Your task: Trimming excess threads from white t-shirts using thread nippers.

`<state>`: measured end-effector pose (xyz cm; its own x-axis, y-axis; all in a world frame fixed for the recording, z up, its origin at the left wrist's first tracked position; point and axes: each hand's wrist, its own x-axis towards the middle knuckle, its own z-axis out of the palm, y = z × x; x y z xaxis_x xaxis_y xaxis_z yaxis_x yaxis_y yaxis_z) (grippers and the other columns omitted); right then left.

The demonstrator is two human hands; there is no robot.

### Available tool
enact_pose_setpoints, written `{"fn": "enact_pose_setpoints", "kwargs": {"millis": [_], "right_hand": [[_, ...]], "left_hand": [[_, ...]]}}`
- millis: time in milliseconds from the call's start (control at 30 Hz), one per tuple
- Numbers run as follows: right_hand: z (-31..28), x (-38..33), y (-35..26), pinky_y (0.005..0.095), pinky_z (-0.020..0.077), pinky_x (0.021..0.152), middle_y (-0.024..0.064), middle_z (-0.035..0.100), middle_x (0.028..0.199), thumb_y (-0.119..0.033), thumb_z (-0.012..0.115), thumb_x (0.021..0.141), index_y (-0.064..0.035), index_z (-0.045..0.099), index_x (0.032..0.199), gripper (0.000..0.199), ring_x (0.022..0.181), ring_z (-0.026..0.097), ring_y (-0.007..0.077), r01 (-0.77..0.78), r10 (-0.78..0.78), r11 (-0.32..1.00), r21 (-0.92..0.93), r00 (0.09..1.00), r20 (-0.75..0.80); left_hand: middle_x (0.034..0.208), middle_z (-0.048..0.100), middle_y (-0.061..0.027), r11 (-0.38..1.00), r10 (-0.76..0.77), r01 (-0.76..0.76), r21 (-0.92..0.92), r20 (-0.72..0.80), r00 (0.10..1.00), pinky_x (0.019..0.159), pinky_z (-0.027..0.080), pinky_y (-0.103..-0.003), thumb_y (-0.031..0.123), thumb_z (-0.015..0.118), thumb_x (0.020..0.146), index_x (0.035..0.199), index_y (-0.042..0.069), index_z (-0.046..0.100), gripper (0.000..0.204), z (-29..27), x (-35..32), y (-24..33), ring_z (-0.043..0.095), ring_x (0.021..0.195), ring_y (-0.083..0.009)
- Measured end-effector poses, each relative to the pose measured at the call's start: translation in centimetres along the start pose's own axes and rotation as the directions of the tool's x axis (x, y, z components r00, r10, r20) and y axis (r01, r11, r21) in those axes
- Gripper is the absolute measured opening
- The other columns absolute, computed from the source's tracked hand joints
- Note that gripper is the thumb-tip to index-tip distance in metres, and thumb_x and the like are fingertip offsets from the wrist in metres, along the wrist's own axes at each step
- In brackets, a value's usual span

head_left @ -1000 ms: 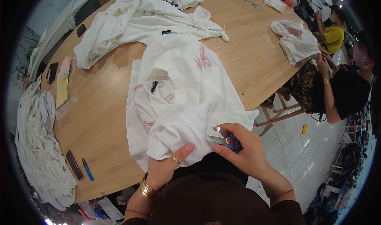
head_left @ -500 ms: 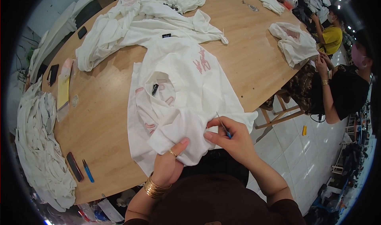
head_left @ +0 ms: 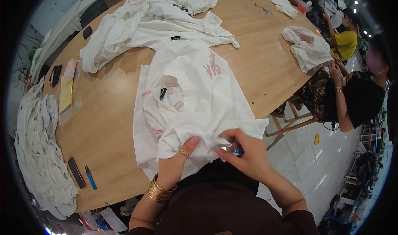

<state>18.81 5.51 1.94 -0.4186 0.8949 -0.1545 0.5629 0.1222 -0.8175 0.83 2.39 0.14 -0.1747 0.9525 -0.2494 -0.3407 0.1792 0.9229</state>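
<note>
A white shirt [head_left: 199, 94] with pink lettering lies in front of me, its near part bunched up at the table's edge. My left hand [head_left: 177, 160] grips a fold of it, thumb on top and fingers beneath the cloth. In my right hand [head_left: 246, 154] are small blue-handled thread snips [head_left: 238, 151], their blades smeared by motion. The blades lie close to the bunched cloth, just right of my left thumb; whether they touch it I cannot tell.
On the round table [head_left: 107, 123] more white garments [head_left: 120, 32] are heaped beyond the shirt. Blue pointed snips [head_left: 90, 178] and a dark red phone [head_left: 76, 173] lie at left, near hanging white garments [head_left: 39, 148]. A seated person [head_left: 352, 94] handles a white garment [head_left: 306, 48] at right.
My right hand has turned, and the snips' blades have swung from pointing up and away to lying beside the cloth. My left hand has risen slightly with the fold.
</note>
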Motion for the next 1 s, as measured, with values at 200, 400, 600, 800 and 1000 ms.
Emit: {"fn": "enact_pose_setpoints", "kwargs": {"millis": [200,400,600,800,1000], "right_hand": [[-2.6,0.4,-1.1,0.0276,0.0305,0.059,-0.0017,0.049,0.068,-0.028,0.069,0.074,-0.0113,0.057,0.097,0.03,0.058,0.047,0.0135,0.387,-0.479,0.806,-0.447,0.871,-0.11],[-3.1,0.8,-2.3,0.0282,0.0306,0.059,-0.0033,0.04,0.062,-0.031,0.067,0.074,-0.0127,0.058,0.095,0.03,0.055,0.043,0.0111,0.435,-0.606,0.597,-0.674,0.795,-0.023],[-3.4,1.1,-2.8,0.0291,0.0304,0.061,-0.0036,0.039,0.063,-0.03,0.066,0.075,-0.0129,0.057,0.091,0.025,0.057,0.042,0.0105,0.47,-0.649,0.499,-0.728,0.76,0.045],[-3.5,1.2,-3.1,0.0294,0.0301,0.063,-0.0039,0.039,0.065,-0.029,0.065,0.076,-0.0135,0.056,0.09,0.023,0.059,0.043,0.0105,0.465,-0.629,0.491,-0.737,0.774,0.07],[-3.6,1.2,-3.3,0.0298,0.0301,0.063,-0.0041,0.04,0.065,-0.028,0.065,0.076,-0.014,0.055,0.089,0.022,0.059,0.043,0.0107,0.465,-0.623,0.486,-0.74,0.778,0.08]], "left_hand": [[0.096,0.06,-0.006,0.962,0.073,-0.085,0.259,0.054,0.996,0.078,0.044,-0.027,0.012,0.065,0.08,0.104,-0.003,0.056,0.029,-0.3,-1.6,1.3,0.055,0.088,-0.0135],[0.087,0.063,-0.0093,0.923,0.169,-0.192,0.334,0.095,0.981,0.073,0.045,-0.028,0.012,0.064,0.081,0.095,-0.002,0.061,0.02,0.0,-1.9,1.6,0.058,0.08,-0.0177],[0.086,0.063,-0.0091,0.913,0.124,-0.152,0.378,0.095,0.988,0.072,0.046,-0.029,0.013,0.066,0.08,0.095,-0.002,0.061,0.022,-0.2,-2.1,1.9,0.059,0.079,-0.0179],[0.09,0.061,-0.0072,0.924,0.077,-0.11,0.365,0.104,0.992,0.074,0.046,-0.028,0.012,0.067,0.078,0.1,-0.002,0.059,0.027,-0.6,-2.1,1.9,0.057,0.082,-0.0155],[0.095,0.06,-0.0057,0.916,0.048,-0.094,0.39,0.127,0.991,0.077,0.046,-0.027,0.012,0.068,0.077,0.105,-0.002,0.056,0.034,-0.8,-2.0,1.6,0.056,0.086,-0.0132]]}}
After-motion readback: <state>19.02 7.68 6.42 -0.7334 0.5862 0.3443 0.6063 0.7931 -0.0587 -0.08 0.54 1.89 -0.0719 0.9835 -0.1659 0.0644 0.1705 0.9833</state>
